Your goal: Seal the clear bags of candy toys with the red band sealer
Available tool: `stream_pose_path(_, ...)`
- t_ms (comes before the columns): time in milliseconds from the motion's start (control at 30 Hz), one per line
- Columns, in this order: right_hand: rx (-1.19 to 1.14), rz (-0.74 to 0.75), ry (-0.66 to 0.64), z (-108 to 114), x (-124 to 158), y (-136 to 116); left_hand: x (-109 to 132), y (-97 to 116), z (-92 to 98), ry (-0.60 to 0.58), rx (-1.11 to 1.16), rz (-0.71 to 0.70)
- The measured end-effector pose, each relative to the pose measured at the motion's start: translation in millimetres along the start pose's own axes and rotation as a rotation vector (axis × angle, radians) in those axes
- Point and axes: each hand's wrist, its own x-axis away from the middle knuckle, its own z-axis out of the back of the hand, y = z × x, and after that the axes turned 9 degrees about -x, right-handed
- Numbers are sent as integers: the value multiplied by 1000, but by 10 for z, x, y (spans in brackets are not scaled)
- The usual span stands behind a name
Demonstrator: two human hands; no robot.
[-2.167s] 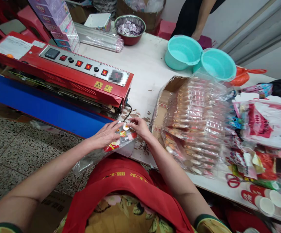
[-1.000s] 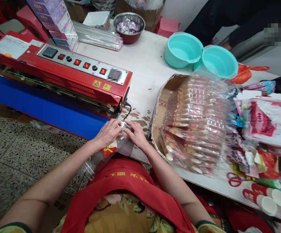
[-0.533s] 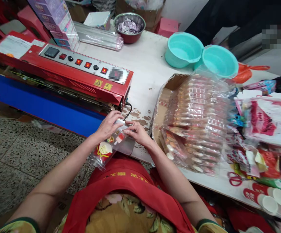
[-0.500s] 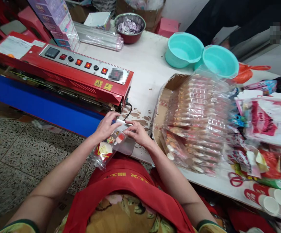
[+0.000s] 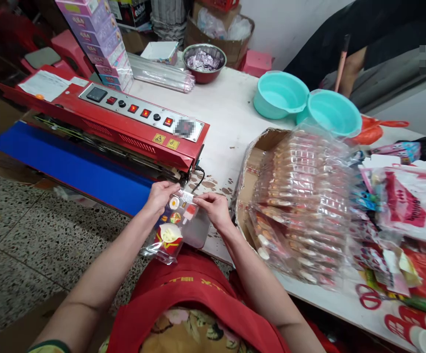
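Between my two hands hangs a clear plastic bag (image 5: 169, 238) holding small food-shaped pieces: a red carton of fries, a fried egg and a popsicle among them. My left hand (image 5: 160, 197) pinches the bag's upper left corner. At the upper right corner, the thumb and fingers of my right hand (image 5: 213, 208) are closed on its edge. The bag's top edge is stretched flat, just in front of the right end of a red band sealing machine (image 5: 143, 117). A blue conveyor belt (image 5: 73, 166) runs along the machine's front, left of my hands.
Right of my hands, a cardboard box (image 5: 248, 181) holds a stack of filled clear bags (image 5: 305, 186). Two turquoise basins (image 5: 281, 95) and a metal bowl of small packets (image 5: 203, 61) stand behind. Red scissors (image 5: 369, 296) and paper cups lie at right. A person's arm shows beyond the basins.
My fingers have shifted from lying over the bag's top to pinching its two upper corners. The bag now hangs flatter, its contents more visible. The whole view has shifted slightly.
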Motion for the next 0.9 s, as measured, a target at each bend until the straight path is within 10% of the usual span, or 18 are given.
stream_pose_path(567,-284,-66,138,-260,-699,87,-198,-56,302,25,83,37)
stream_pose_path(733,-297,76,151,-423,-520,43,-286,113,615,300,52,0)
stream_pose_path(900,91,305,75,401,256,-126,-355,203,1010,850,-447,-292)
